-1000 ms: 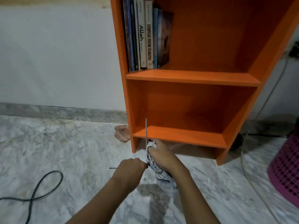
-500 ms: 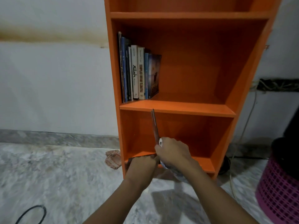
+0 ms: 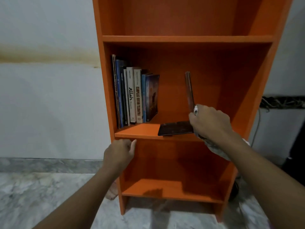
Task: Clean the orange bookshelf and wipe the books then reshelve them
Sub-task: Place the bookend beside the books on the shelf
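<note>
The orange bookshelf [image 3: 186,38] stands against the wall in front of me. Several books [image 3: 135,96] stand upright at the left end of its middle shelf. My right hand [image 3: 211,123] is shut on a thin dark book [image 3: 189,90], held upright over that shelf, with a patterned cloth [image 3: 216,149] bunched under the palm. A flat dark cover or book [image 3: 175,128] lies on the shelf beside that hand; I cannot tell whether it joins the upright one. My left hand [image 3: 118,152] hangs just under the shelf's front edge, fingers curled, holding nothing.
The top and bottom shelves hold nothing. A pinkish rag [image 3: 112,190] lies on the marble floor [image 3: 33,195] by the shelf's left foot. A white cable [image 3: 256,126] runs down the wall at the right, next to a dark object [image 3: 297,154].
My view has risen from the floor to the middle shelf. My right hand lifted the thin book and cloth from the bottom shelf up to the middle one. My left hand has come off them.
</note>
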